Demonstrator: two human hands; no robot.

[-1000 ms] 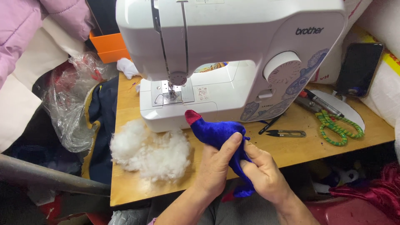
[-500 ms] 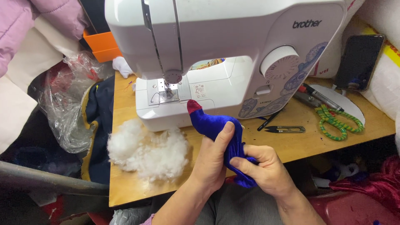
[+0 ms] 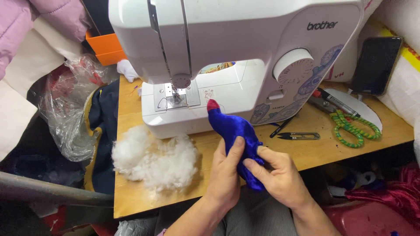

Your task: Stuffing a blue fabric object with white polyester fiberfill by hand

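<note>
blue toy (image 3: 236, 129) same grip, both hands unchanged

**Hidden and cut off**

The toy's (image 3: 236, 131) lower end is hidden behind the left hand (image 3: 225, 175) and right hand (image 3: 280, 175); how far it runs under the palms cannot be told. Both forearms are cut off at the 6 o'clock edge. The sewing machine's (image 3: 245, 48) top is cut off at 12 o'clock. Its body hides the table (image 3: 306, 150) behind it. The pink jacket (image 3: 17, 26) runs out at 10 o'clock. The bag's (image 3: 65, 109) contents are too crumpled to tell. The red cloth (image 3: 385, 192) is cut off at 4 o'clock.
</note>
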